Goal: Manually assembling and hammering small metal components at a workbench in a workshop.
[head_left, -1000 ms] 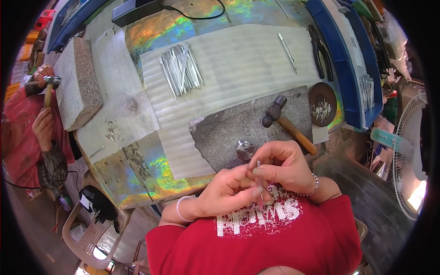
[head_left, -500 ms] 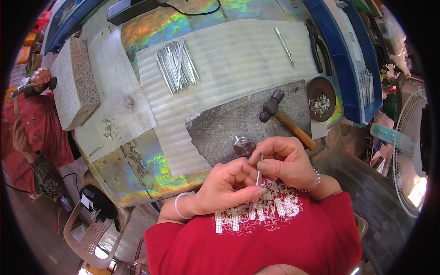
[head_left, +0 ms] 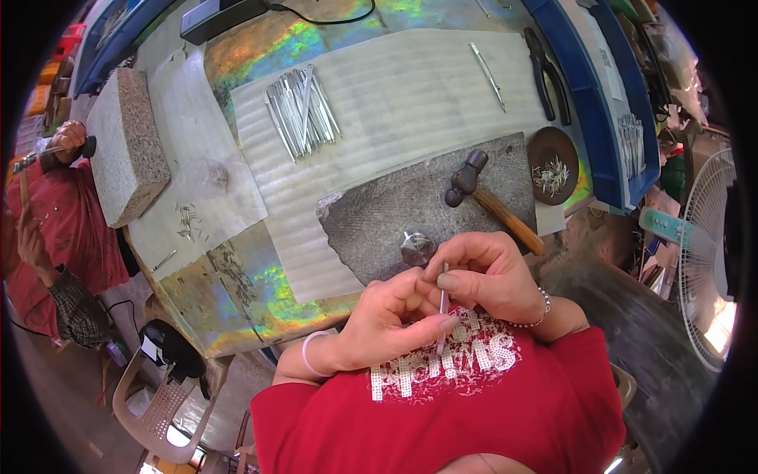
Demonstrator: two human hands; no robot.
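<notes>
A thin silver metal rod (head_left: 444, 302) stands nearly upright in front of my chest, both hands closed on it. My left hand (head_left: 387, 320) pinches it lower down between thumb and fingers; my right hand (head_left: 493, 283) grips it near the top. Just beyond my fingers, a small round steel piece (head_left: 417, 250) sits on a dark stone slab (head_left: 371, 209). A hammer with a wooden handle (head_left: 509, 221) lies across the slab's right part. Farther back, a pile of similar silver rods (head_left: 302, 114) rests on a white foam sheet (head_left: 395, 95), with a single rod (head_left: 488, 77) apart at right.
Black-handled pliers (head_left: 546, 75) and a brown dish (head_left: 540, 144) of small metal pins are at the right, beside a blue tray (head_left: 612, 162). At left, a co-worker's hand (head_left: 69, 136) holds a hammer by a granite block (head_left: 126, 150). A fan (head_left: 703, 253) stands far right.
Both hands keep their hold on the rod, with only slight finger movement. The whole view has shifted a little; the table items lie as before.
</notes>
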